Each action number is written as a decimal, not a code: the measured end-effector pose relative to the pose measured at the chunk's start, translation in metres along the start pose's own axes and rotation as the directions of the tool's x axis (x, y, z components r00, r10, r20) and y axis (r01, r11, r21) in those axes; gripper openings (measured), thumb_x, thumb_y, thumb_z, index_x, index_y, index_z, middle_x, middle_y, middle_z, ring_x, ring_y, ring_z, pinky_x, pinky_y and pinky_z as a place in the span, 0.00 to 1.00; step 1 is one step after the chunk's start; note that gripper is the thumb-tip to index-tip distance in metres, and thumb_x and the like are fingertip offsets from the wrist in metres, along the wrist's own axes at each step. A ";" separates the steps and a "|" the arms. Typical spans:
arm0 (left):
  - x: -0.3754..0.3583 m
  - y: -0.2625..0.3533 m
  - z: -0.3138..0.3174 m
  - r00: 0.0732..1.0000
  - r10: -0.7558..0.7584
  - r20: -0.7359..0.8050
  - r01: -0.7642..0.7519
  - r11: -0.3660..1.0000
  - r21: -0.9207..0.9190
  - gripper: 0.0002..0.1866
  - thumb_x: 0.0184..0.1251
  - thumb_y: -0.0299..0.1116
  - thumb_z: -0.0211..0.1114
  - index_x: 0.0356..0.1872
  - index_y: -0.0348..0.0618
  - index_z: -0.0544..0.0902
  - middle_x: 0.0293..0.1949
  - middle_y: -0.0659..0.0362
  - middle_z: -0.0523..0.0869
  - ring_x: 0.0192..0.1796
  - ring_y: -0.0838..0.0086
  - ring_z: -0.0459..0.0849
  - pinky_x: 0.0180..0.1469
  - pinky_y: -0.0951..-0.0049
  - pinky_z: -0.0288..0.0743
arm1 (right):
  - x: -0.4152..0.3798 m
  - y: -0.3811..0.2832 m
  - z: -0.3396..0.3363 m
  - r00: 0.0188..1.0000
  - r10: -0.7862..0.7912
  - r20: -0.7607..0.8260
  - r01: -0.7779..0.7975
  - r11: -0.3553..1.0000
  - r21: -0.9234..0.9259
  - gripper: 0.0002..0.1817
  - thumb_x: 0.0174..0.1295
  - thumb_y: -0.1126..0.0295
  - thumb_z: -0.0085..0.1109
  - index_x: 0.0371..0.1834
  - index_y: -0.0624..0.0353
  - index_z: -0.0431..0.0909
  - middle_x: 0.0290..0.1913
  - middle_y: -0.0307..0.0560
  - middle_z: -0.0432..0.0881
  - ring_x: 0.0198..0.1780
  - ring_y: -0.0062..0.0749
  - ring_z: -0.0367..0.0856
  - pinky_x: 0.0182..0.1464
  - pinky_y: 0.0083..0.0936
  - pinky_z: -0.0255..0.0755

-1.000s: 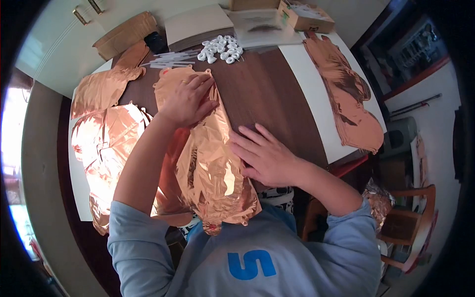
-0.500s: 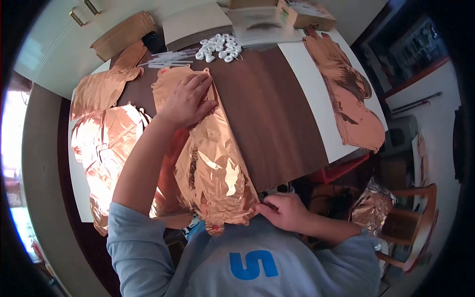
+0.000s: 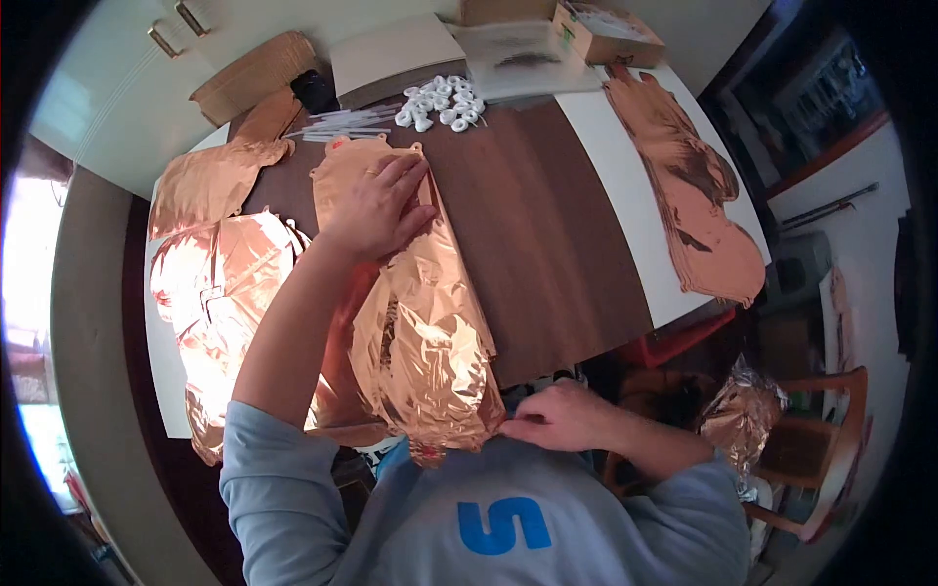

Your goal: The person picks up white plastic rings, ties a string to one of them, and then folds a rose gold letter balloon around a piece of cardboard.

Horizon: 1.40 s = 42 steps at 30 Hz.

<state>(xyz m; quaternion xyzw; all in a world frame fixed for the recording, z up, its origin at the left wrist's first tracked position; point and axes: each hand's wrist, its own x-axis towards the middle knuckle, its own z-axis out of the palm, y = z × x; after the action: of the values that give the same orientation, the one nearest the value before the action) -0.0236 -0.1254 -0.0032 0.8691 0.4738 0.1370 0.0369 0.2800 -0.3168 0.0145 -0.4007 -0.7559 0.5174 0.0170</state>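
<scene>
A flat rose-gold foil balloon (image 3: 430,337) lies lengthwise on the brown table, its lower end hanging over the front edge against my shirt. My left hand (image 3: 383,207) rests palm down on its upper part, fingers stretched out and slightly apart. At the lower right corner, my right hand (image 3: 559,415) pinches the foil's edge between thumb and curled fingers. The foil is wrinkled and shiny toward the bottom. My left forearm hides part of its left side.
More rose-gold foil balloons (image 3: 230,269) lie on the left, and a stack of them (image 3: 694,195) on the right. White ribbon rolls (image 3: 445,101), clear straws (image 3: 347,124) and a cardboard box (image 3: 606,37) sit at the back. A wooden chair (image 3: 831,449) stands at right.
My right hand has moved slightly left with the foil's corner, and the lower right edge now bends inward. My left hand stays on the upper part. The view has shifted a little.
</scene>
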 end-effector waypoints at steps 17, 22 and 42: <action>-0.001 -0.002 0.004 0.992 0.044 -0.118 -0.047 0.999 -0.026 0.33 0.65 0.49 0.65 0.65 0.34 0.75 0.63 0.47 0.77 0.67 0.52 0.73 0.67 0.56 0.69 | 0.070 -0.008 -0.026 0.843 -0.505 -0.184 0.216 0.631 -0.745 0.38 0.63 0.51 0.61 0.70 0.66 0.68 0.74 0.57 0.65 0.76 0.52 0.59 0.76 0.56 0.48; -0.002 0.002 0.001 0.993 0.024 -0.118 -0.028 0.999 -0.031 0.33 0.65 0.49 0.65 0.65 0.34 0.75 0.63 0.47 0.78 0.67 0.53 0.73 0.67 0.56 0.69 | 0.069 -0.007 -0.025 0.858 -0.484 -0.174 0.213 0.642 -0.737 0.38 0.65 0.51 0.60 0.72 0.65 0.65 0.76 0.56 0.63 0.77 0.51 0.57 0.77 0.56 0.46; -0.002 -0.003 0.006 0.987 0.050 -0.154 -0.055 0.998 -0.026 0.32 0.65 0.48 0.65 0.64 0.35 0.75 0.64 0.49 0.77 0.68 0.54 0.72 0.70 0.57 0.66 | 0.145 0.005 -0.072 0.804 -0.558 -0.205 0.214 0.594 -0.776 0.33 0.69 0.57 0.55 0.73 0.62 0.64 0.76 0.54 0.62 0.77 0.49 0.58 0.78 0.53 0.45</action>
<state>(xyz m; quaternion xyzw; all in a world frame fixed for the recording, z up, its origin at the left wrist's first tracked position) -0.0250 -0.1253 -0.0101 0.8676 0.4499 0.2117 0.0099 0.2159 -0.1698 -0.0122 -0.2983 -0.9424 0.0600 0.1391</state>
